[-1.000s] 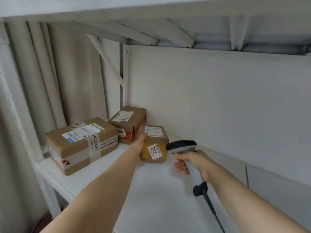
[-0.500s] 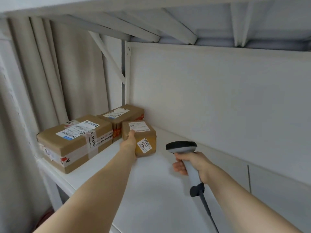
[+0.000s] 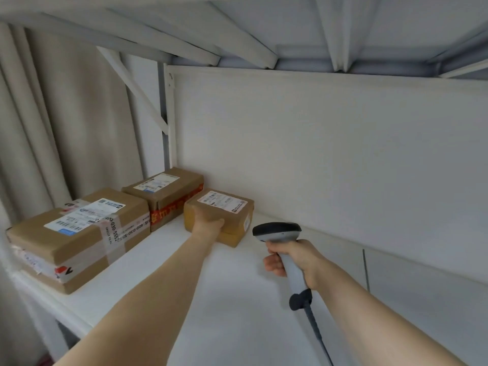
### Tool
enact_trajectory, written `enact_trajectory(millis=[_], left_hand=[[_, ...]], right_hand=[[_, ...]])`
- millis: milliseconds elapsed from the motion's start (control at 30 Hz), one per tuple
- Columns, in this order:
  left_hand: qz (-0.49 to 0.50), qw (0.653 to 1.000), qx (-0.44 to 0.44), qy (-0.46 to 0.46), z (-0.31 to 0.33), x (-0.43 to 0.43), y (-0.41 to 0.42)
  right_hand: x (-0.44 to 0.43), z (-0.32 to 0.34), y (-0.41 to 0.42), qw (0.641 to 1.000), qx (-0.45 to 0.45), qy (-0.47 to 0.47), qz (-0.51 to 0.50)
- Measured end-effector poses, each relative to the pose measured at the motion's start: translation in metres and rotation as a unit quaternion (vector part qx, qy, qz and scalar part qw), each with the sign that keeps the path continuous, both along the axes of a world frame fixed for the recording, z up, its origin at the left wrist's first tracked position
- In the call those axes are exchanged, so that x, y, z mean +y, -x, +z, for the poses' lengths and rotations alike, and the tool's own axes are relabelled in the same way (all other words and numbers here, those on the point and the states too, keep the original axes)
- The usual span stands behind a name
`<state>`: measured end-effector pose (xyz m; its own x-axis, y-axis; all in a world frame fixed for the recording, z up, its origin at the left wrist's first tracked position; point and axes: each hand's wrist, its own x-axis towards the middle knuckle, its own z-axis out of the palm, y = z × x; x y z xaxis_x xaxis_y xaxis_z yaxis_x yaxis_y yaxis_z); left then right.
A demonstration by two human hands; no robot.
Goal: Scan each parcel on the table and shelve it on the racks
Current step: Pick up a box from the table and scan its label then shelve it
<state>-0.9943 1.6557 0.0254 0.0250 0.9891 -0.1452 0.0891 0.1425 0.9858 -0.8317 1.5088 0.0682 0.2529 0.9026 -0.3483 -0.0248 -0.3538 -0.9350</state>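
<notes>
Left hand (image 3: 208, 225) is clasped on the near corner of the small parcel (image 3: 224, 210), thumb lying along its front face, the fingers tucked out of sight on the side toward the red-taped box (image 3: 169, 196). That parcel sits flat on the shelf (image 3: 237, 313) just right of the red-taped box, label up, and I cannot tell whether the two touch. From where I stand it looks like the setting-down part of shelving. To do it well I would nudge the parcel square with the red-taped box, keep the label facing up, then let go straight back so it isn't dragged askew. Right hand (image 3: 287, 256) grips the scanner (image 3: 277, 229) by its handle, well right of the red-taped box (mind the cable (image 3: 314, 326) trailing off it). A big box (image 3: 79, 233) sits left of the red-taped box.
</notes>
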Motion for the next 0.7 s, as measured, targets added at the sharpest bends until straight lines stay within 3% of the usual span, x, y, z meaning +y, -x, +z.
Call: enact_trajectory(millis=[33,67,133,200,267,700], left_hand=[[-0.010,0.998,0.058,-0.026,0.004,-0.002,-0.004],[-0.025,0.983,0.173,-0.047,0.008,-0.006,-0.007],[-0.065,0.892,0.423,-0.149,0.011,-0.021,-0.013],[-0.122,0.803,0.531,-0.240,0.006,-0.031,-0.020],[-0.163,0.782,0.549,-0.247,-0.002,-0.027,-0.026],[-0.209,0.798,0.537,-0.178,0.006,0.044,-0.024]], right_hand=[[0.000,-0.001,-0.003,1.000,0.000,-0.001,-0.005],[0.000,-0.001,-0.006,1.000,0.001,-0.002,-0.011],[-0.001,-0.002,-0.011,1.000,0.004,-0.002,-0.024],[-0.001,-0.004,-0.014,0.999,0.008,-0.003,-0.034],[0.000,-0.005,-0.017,0.999,0.010,-0.004,-0.042],[0.001,-0.008,-0.020,0.996,0.007,0.005,-0.083]])
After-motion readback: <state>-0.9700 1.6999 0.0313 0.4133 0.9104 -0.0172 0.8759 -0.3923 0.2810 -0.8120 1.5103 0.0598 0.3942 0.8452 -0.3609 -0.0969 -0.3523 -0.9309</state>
